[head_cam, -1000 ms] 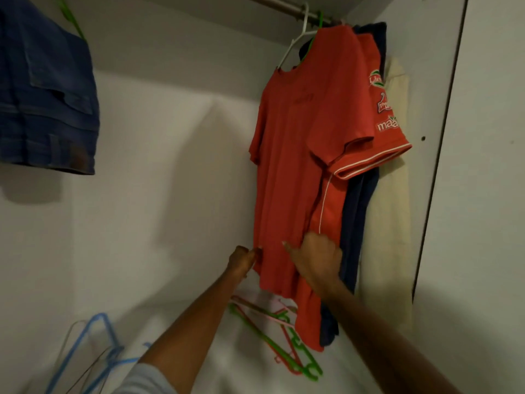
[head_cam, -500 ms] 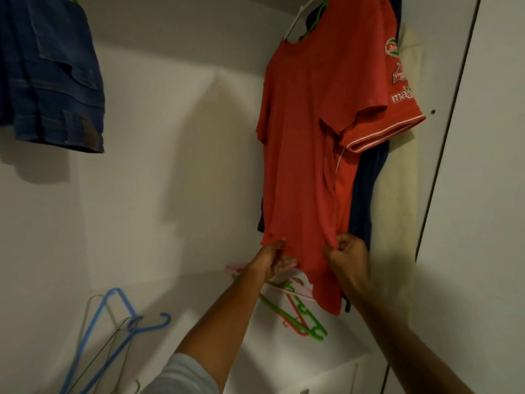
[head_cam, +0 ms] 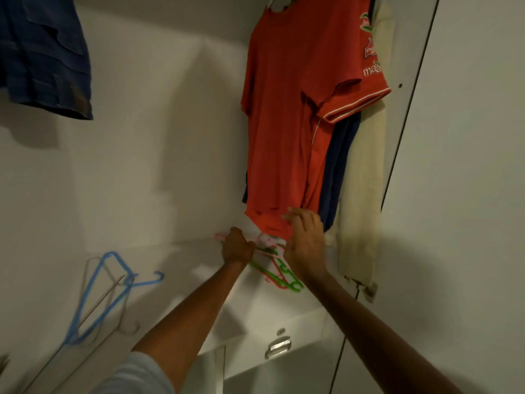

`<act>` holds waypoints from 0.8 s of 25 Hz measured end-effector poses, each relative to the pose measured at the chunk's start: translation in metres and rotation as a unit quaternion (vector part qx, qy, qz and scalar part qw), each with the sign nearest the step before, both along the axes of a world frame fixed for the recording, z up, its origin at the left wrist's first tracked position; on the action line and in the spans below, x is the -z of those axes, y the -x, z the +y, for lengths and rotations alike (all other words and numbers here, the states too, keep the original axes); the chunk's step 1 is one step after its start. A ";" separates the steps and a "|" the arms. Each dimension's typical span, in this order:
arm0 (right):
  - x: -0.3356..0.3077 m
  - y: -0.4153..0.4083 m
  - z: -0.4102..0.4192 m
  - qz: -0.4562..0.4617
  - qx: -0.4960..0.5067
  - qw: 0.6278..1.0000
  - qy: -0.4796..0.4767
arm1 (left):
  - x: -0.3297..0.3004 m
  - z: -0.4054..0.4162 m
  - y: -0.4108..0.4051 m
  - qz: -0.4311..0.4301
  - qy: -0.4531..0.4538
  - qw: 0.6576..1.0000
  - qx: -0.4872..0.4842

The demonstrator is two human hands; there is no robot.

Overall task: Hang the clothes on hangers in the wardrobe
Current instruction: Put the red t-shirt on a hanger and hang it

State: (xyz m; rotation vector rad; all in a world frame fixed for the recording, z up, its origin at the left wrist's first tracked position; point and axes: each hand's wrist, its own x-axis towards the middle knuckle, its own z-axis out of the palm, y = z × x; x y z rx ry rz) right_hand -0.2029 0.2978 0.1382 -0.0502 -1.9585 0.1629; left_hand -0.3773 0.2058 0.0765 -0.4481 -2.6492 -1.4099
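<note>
A red T-shirt (head_cam: 284, 123) hangs on a white hanger (head_cam: 277, 4) at the top right of the wardrobe. Behind it hang a red jersey with logos (head_cam: 366, 61), a navy garment (head_cam: 338, 172) and a cream garment (head_cam: 360, 194). My right hand (head_cam: 305, 240) pinches the T-shirt's bottom hem. My left hand (head_cam: 237, 247) is curled just below and left of the hem, over the end of a pink hanger (head_cam: 220, 236) on the shelf. Its fingers are hidden, so I cannot tell whether it holds anything.
Blue denim shorts (head_cam: 45, 52) hang at the top left. Green and red hangers (head_cam: 279, 275) lie on the white shelf (head_cam: 176, 268) under my hands. A blue hanger (head_cam: 113, 280) and wire hangers lie at its left. A drawer handle (head_cam: 278, 348) is below; a white door (head_cam: 468, 166) stands at right.
My hands slid down the red T-shirt to its hem. The left hand has come off the hem and dropped toward the shelf hangers. My view tilted downward.
</note>
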 end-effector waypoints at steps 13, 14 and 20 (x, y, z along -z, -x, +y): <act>0.114 -0.042 -0.054 -0.276 -0.125 0.949 -0.086 | 0.106 -0.163 -0.206 0.113 0.318 0.922 -0.189; 0.124 -0.051 -0.064 -0.280 -0.142 0.945 -0.088 | 0.112 -0.177 -0.227 0.108 0.322 0.918 -0.203; 0.186 -0.115 -0.162 -0.312 -0.283 0.902 -0.092 | 0.153 -0.279 -0.378 0.054 0.305 0.893 -0.328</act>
